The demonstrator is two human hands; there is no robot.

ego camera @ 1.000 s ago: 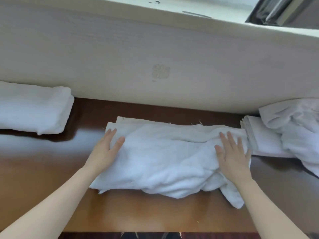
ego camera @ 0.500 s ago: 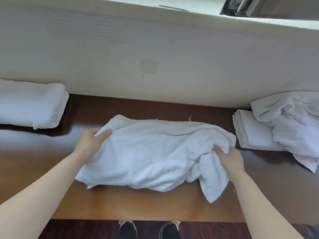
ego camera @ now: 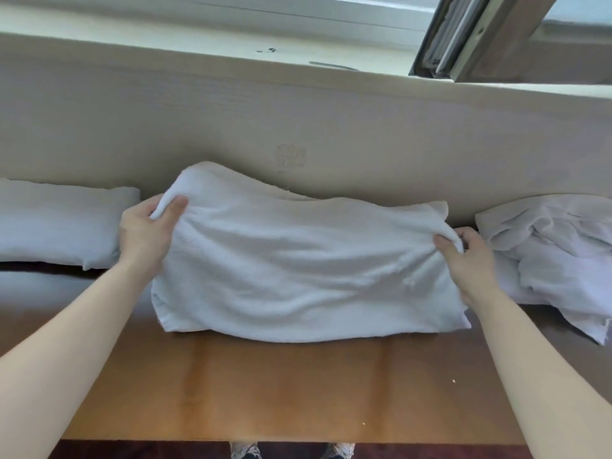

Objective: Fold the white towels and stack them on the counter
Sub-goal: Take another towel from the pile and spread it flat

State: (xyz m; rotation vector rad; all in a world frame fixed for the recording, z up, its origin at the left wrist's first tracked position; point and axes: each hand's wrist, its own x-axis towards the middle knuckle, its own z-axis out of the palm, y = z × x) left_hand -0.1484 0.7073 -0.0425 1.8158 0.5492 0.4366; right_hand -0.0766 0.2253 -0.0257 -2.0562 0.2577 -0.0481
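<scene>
1. Warm brown wood forms the surface (ego camera: 298, 385), backed by a pale wall (ego camera: 331, 120), with a window frame (ego camera: 480, 34) at 1 o'clock.
2. At 9 o'clock of the towel (ego camera: 298, 260), the left hand (ego camera: 142, 233) grips its upper corner, thumb in front and fingers curled behind. At 3 o'clock, the right hand (ego camera: 470, 260) pinches the opposite corner in the same way.
3. Holding both top corners lets the cloth hang as a wide band at the centre of the view, its lower edge meeting the surface. My guess is this squares the edges for the next fold.
4. It is white terry, apparently already doubled, sagging slightly between the hands and crossed by slack wrinkles.
5. Further out at 9 o'clock, a folded towel (ego camera: 59, 223) lies flat by the wall, probably the start of the stack.
6. At 3 o'clock sits a crumpled heap (ego camera: 556, 253) of white cloth, seemingly waiting its turn. It may cover a folded piece, though the layers are hard to separate.
</scene>
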